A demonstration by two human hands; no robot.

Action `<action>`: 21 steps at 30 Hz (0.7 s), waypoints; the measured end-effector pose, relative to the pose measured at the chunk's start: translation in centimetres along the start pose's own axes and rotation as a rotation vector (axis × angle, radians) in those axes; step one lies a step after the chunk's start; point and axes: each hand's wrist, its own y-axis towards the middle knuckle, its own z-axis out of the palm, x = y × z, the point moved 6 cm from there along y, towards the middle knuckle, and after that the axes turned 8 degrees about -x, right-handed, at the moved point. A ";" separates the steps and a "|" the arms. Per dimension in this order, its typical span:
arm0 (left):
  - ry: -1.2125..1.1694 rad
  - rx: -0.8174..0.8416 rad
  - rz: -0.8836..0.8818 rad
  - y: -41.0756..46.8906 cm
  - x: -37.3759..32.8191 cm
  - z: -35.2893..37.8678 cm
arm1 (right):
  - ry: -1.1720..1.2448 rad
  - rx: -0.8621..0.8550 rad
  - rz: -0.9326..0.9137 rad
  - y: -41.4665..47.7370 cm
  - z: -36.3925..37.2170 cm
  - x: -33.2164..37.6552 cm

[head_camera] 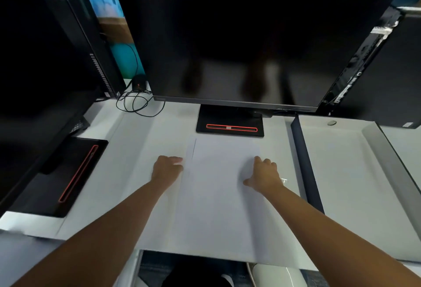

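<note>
A white sheet of paper (218, 186) lies flat on the white desk (136, 141) in front of the middle monitor (239, 43). My left hand (167, 170) rests at the sheet's left edge, with its fingertips on the paper. Over on the right part of the sheet lies my right hand (264, 176), fingers spread and pointing away from me, thumb stretched to the left. Neither hand grips anything. The sheet's near edge overhangs the desk's front edge.
The monitor's black stand (230, 125) with a red slot sits just beyond the paper. A second monitor and stand (68, 172) are at the left, with a tower (91, 43) and cables (136, 102) behind. A dark divider (305, 163) borders the right.
</note>
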 end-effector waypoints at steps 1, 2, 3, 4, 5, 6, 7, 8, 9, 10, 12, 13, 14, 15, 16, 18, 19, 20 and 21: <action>-0.039 0.028 -0.003 -0.4 -0.6 0.4 | -0.001 0.003 0.000 0.0 0.0 0.1; -0.063 0.054 -0.010 -0.7 -1.2 0.7 | 0.000 0.007 0.001 0.1 0.0 0.1; -0.075 0.066 -0.022 -0.8 -1.6 1.0 | -0.003 0.017 0.003 0.1 0.0 0.2; -0.076 0.066 -0.044 -0.7 -1.8 1.1 | -0.007 0.024 0.006 0.2 0.1 0.3; -0.090 0.054 -0.078 -0.4 -1.7 1.1 | -0.014 0.030 0.008 0.2 0.1 0.3; -0.124 0.040 -0.130 -0.2 -1.5 1.1 | -0.022 0.033 0.009 0.3 0.1 0.3; -0.155 0.024 -0.176 0.0 -1.2 1.1 | -0.030 0.034 0.009 0.3 0.1 0.3; -0.162 0.014 -0.205 0.1 -1.0 1.1 | -0.036 0.036 0.010 0.4 0.2 0.3; -0.150 0.019 -0.215 0.2 -0.9 1.3 | -0.037 0.035 0.010 0.4 0.2 0.3; -0.148 0.030 -0.218 0.2 -1.1 1.5 | -0.035 0.034 0.011 0.5 0.2 0.3; -0.190 0.043 -0.207 -0.5 -1.8 1.5 | -0.026 0.039 0.016 0.5 0.3 0.3; -0.204 0.027 -0.200 -0.7 -2.0 1.4 | -0.024 0.041 0.018 0.6 0.3 0.4; -0.213 0.015 -0.200 -0.9 -2.2 1.2 | -0.022 0.044 0.022 0.6 0.3 0.4; -0.226 0.003 -0.202 -1.1 -2.2 1.1 | -0.018 0.048 0.028 0.6 0.3 0.5; -0.227 -0.002 -0.208 -1.2 -2.2 1.0 | -0.016 0.051 0.034 0.6 0.3 0.5; -0.205 -0.012 -0.230 -1.0 -2.0 1.2 | -0.012 0.052 0.046 0.6 0.3 0.5; -0.201 -0.017 -0.238 -0.9 -1.8 1.2 | -0.005 0.051 0.052 0.5 0.3 0.5; -0.202 -0.014 -0.245 -0.9 -1.8 1.2 | 0.005 0.051 0.058 0.5 0.4 0.5; -0.207 -0.014 -0.251 -0.9 -1.8 1.2 | 0.018 0.051 0.063 0.5 0.4 0.5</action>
